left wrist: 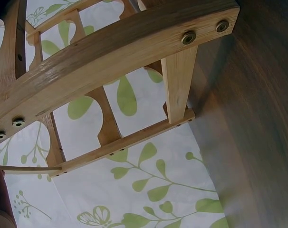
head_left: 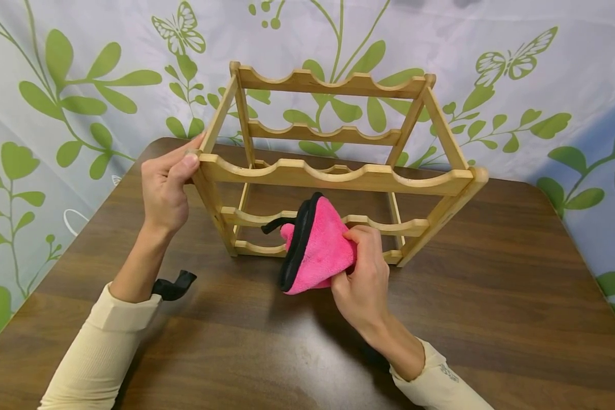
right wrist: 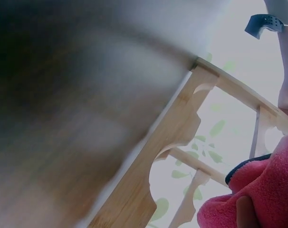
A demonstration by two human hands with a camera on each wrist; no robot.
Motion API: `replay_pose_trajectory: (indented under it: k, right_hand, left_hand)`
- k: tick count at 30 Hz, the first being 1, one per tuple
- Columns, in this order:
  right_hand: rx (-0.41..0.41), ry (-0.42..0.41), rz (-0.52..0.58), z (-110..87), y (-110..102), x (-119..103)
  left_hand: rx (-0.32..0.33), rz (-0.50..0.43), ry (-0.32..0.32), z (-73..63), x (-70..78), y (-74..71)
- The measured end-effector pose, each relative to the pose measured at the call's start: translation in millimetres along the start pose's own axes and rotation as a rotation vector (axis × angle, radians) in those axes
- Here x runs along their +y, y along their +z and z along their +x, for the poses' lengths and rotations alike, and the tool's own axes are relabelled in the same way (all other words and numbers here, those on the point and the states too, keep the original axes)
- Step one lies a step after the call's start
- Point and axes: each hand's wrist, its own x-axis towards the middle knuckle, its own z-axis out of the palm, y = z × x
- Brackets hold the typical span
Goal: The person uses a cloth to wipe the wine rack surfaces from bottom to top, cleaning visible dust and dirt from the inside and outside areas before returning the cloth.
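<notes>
A light wooden rack (head_left: 338, 177) with scalloped rails stands on the brown table. My left hand (head_left: 165, 185) grips its upper front-left corner, thumb on the near side. In front of the rack, my right hand (head_left: 365, 279) holds a bunched pink cloth (head_left: 324, 247) with black edging and a black hanging loop. The cloth is close to the lower front rails; whether it touches them I cannot tell. From the left wrist, the rack's side bar (left wrist: 110, 57) shows metal screw heads. In the right wrist view, the pink cloth (right wrist: 272, 190) appears beside a scalloped rail (right wrist: 134, 190).
The wood-grain table (head_left: 492, 307) extends to both sides and toward me. Behind it hangs a white curtain (head_left: 517, 102) printed with green leaves and butterflies. A black strap (head_left: 175, 286) sticks out at my left wrist. A thin white cable (head_left: 70, 221) loops at the table's left edge.
</notes>
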Motion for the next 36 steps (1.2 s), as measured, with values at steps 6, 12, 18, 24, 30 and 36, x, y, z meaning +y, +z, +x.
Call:
replay_pose_trajectory:
  k: [6, 12, 18, 24, 30, 36]
  right_hand:
    - [0.014, 0.020, -0.009, -1.1, -8, 3]
    - [0.043, 0.009, -0.024, -5.4, -15, 8]
    - [0.068, -0.009, -0.020, -6.3, -21, 11]
    - [0.102, -0.001, -0.004, -6.7, -29, 15]
    - [0.135, 0.004, 0.002, -8.0, -38, 22]
    - [0.139, 0.011, -0.005, -10.2, -46, 27]
  left_hand:
    - [-0.003, -0.017, -0.006, -0.3, 0.6, 0.3]
    - [-0.013, -0.006, 0.018, 0.5, 0.8, -0.4]
    - [-0.019, 0.021, 0.039, 0.7, 0.1, -0.7]
    - [-0.016, 0.023, 0.041, 1.8, 0.8, -0.3]
    - [-0.011, 0.028, 0.040, 2.6, 0.8, -0.3]
    - [-0.014, 0.021, 0.039, 1.2, -0.2, -1.2]
